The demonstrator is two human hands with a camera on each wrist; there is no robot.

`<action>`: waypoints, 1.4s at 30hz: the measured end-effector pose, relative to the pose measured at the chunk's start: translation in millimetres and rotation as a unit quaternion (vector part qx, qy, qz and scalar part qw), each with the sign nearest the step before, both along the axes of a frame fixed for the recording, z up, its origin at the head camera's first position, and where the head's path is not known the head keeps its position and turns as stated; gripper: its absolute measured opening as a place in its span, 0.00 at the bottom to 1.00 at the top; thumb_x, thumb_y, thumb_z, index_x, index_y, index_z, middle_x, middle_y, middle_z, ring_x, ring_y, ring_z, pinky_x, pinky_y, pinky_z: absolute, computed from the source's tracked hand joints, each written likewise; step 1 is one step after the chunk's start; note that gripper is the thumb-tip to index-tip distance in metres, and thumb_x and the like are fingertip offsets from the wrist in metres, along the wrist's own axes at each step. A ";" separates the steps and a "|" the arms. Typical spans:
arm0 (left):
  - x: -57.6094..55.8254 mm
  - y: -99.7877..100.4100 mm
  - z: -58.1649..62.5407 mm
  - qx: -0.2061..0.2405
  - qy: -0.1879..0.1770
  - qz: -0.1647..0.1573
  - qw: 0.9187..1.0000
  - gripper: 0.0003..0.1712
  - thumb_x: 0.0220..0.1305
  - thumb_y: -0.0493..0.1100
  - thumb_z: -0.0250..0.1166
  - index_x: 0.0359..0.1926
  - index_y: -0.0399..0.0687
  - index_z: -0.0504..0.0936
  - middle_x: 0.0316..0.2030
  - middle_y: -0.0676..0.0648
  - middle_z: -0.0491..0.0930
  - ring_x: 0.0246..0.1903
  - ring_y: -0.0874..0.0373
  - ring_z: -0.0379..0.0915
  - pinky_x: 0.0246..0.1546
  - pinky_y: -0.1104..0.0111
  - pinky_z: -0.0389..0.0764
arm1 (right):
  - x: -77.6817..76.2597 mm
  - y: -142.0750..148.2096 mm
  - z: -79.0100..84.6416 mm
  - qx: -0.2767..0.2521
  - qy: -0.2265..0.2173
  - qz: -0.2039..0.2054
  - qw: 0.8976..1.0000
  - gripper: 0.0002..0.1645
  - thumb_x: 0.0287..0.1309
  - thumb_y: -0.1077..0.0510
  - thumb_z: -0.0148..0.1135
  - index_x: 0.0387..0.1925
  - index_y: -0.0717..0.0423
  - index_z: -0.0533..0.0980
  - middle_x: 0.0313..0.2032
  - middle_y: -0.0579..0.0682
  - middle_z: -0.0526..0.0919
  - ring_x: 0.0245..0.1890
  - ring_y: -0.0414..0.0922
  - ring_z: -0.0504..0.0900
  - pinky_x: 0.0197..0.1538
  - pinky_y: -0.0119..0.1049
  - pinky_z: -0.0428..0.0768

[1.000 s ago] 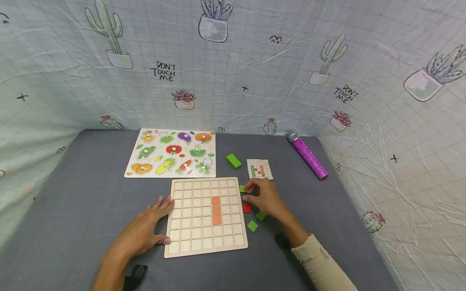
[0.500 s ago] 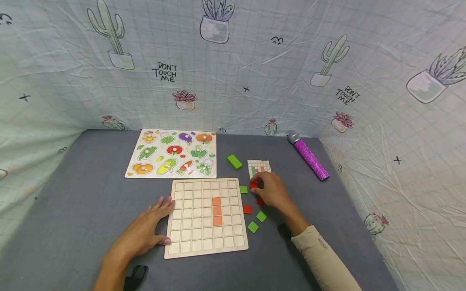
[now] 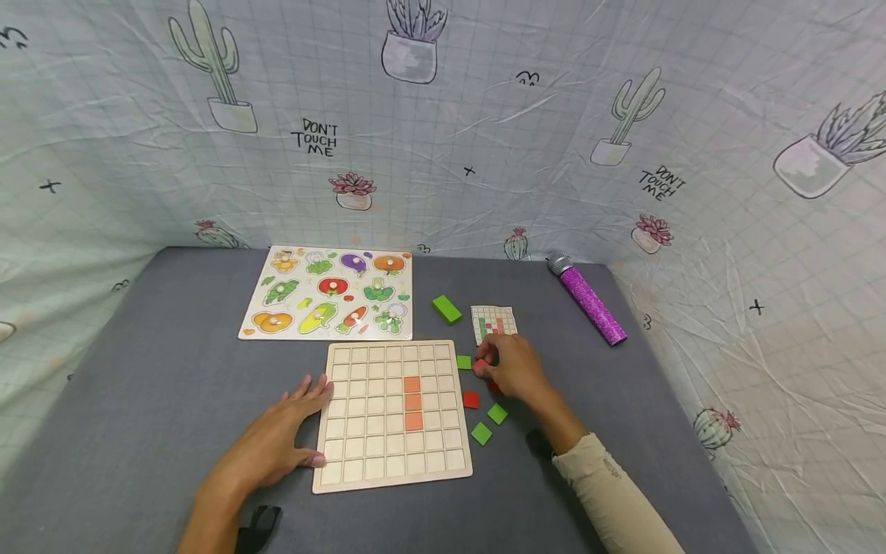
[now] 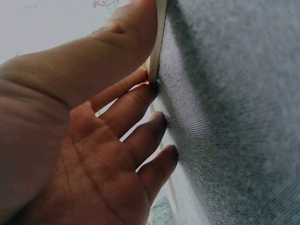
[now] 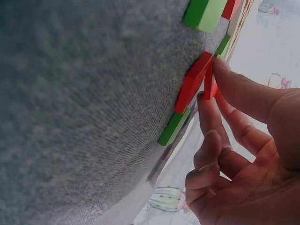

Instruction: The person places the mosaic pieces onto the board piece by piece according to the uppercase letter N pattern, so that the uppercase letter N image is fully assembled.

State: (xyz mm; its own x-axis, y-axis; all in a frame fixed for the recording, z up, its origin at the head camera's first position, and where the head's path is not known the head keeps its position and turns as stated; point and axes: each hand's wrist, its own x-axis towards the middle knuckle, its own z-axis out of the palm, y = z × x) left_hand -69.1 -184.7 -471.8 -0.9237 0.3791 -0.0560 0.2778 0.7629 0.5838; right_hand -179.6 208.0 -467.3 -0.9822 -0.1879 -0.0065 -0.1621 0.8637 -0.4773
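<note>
My left hand (image 3: 280,431) lies along the left edge of a wooden grid board (image 3: 374,444), fingers spread and touching its rim. Three orange-red squares (image 3: 413,402) stand in one column of the grid. Off the board's right side, my right hand (image 3: 515,369) pinches a small red square tile (image 3: 479,366) between thumb and fingertips. The right wrist view shows this red tile (image 5: 209,84) held on edge, close beside another red tile (image 5: 193,84) on the cloth. A green tile (image 3: 464,362) and a red tile (image 3: 471,399) lie by the board's edge.
Two green tiles (image 3: 497,414) lie nearer me. Behind my right hand is a small pattern card (image 3: 493,317), with a green block (image 3: 446,309) to its left. A vegetable puzzle board (image 3: 291,296) sits at the back, and a purple glittery microphone (image 3: 591,304) at the back right.
My right hand has moved from the green tile by the board to a red tile near the card, and has drawn that tile slightly toward me. My left hand has stayed at the board.
</note>
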 end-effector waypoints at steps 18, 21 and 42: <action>-0.4 -0.4 0.1 -0.002 0.002 -0.001 1.000 0.63 0.41 0.45 0.86 0.79 0.37 0.67 0.80 0.36 0.62 0.81 0.31 0.53 0.78 0.33 0.59 | 41.2 -15.3 16.8 -0.089 -0.013 0.021 0.996 0.11 0.55 0.58 0.82 0.33 0.43 0.85 0.25 0.38 0.82 0.22 0.38 0.75 0.24 0.31 0.73; -0.6 -0.2 -0.1 -0.005 0.002 -0.001 1.000 0.63 0.41 0.46 0.86 0.79 0.38 0.68 0.80 0.36 0.62 0.81 0.31 0.53 0.78 0.34 0.59 | 49.3 -22.1 17.4 -0.088 -0.014 0.032 0.996 0.11 0.56 0.59 0.82 0.33 0.42 0.85 0.26 0.37 0.82 0.22 0.38 0.74 0.23 0.31 0.72; 0.5 0.1 0.0 0.000 0.004 -0.002 1.000 0.63 0.41 0.46 0.86 0.79 0.37 0.67 0.80 0.36 0.62 0.81 0.31 0.53 0.78 0.33 0.59 | 85.1 -73.5 3.2 -0.077 -0.036 0.127 0.988 0.15 0.52 0.61 0.83 0.24 0.43 0.82 0.21 0.35 0.80 0.30 0.36 0.75 0.33 0.26 0.70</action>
